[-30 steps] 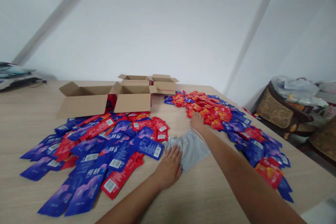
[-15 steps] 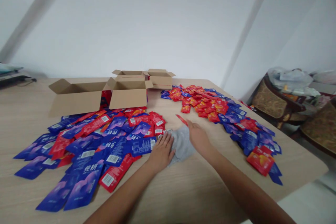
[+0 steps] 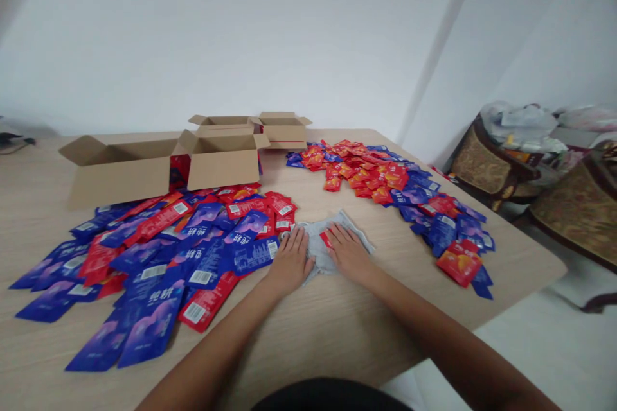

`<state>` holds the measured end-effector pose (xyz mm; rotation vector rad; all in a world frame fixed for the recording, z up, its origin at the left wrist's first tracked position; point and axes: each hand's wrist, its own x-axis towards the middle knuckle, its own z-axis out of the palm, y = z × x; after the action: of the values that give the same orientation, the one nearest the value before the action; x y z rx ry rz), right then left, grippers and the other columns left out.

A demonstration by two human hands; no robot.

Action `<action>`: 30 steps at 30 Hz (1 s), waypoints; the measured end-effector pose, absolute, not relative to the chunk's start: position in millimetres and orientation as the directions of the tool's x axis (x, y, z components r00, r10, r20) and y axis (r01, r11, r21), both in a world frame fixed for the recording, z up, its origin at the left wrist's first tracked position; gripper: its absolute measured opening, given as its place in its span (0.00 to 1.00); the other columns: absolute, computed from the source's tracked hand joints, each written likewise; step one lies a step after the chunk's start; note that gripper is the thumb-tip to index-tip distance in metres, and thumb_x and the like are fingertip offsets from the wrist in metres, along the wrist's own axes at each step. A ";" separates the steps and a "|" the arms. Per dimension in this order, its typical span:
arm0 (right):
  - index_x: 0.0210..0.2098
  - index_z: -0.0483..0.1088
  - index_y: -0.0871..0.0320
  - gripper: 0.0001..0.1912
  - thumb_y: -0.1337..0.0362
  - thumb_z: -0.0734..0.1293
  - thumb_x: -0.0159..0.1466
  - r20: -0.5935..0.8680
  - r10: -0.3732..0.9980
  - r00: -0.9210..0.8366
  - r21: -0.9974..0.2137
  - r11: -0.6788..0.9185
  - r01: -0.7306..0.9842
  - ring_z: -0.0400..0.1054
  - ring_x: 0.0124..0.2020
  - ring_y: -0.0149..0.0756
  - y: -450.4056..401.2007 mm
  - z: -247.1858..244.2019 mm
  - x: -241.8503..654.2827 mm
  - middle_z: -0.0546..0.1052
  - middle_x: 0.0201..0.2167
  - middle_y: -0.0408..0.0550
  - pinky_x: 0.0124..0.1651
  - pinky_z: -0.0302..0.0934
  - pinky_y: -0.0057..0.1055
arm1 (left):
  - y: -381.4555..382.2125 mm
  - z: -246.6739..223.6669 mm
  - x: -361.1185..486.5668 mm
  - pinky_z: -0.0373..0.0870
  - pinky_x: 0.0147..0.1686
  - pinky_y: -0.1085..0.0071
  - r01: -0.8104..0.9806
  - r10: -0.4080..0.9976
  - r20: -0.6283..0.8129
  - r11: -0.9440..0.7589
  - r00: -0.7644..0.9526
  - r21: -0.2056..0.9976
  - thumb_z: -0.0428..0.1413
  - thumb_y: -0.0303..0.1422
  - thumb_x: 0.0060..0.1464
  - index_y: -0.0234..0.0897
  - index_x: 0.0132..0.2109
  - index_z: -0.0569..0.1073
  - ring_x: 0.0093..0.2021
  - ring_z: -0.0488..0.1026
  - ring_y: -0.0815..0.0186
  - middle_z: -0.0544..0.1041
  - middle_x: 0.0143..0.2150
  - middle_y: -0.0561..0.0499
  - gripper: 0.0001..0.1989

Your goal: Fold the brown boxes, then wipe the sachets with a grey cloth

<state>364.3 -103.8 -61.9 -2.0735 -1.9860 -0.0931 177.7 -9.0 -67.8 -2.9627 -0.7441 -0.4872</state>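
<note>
A grey cloth (image 3: 315, 245) lies spread on the table between the two piles of packets. My left hand (image 3: 291, 262) rests flat on its left edge, fingers stretched out. Palm down on the cloth's middle is my right hand (image 3: 348, 253), its fingers extended. Part of a small red packet (image 3: 326, 239) shows at the right hand's fingertips; the hand hides the rest. Just left of my left hand lies a blue packet (image 3: 255, 253) with a white barcode, at the edge of the left pile.
Several open cardboard boxes (image 3: 224, 167) stand at the back left. Blue and red packets (image 3: 166, 276) are heaped at left; orange-red packets (image 3: 359, 167) and blue ones curve along the right. Beyond the table's right edge, patterned chairs (image 3: 482, 164) hold plastic bags (image 3: 518, 119).
My right hand has come down flat onto the cloth, bringing the red packet from above it. The cloth is spread wider to the right. My left hand stays on it; the view has shifted.
</note>
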 end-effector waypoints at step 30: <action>0.63 0.53 0.65 0.27 0.61 0.52 0.67 0.228 0.969 0.101 -0.261 -0.039 0.965 0.38 0.67 0.42 -87.3 -69.7 326.5 0.50 0.66 0.57 0.66 0.40 0.44 | -11.3 -67.8 175.4 0.47 0.62 0.53 0.390 0.375 0.306 -0.921 0.875 0.011 0.42 0.37 0.60 0.28 0.64 0.55 0.67 0.46 0.55 0.55 0.65 0.37 0.27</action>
<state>326.5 -87.3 -69.7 -2.0418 -1.8989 0.0157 175.4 -11.3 -67.8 -2.9921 -0.6109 -0.4727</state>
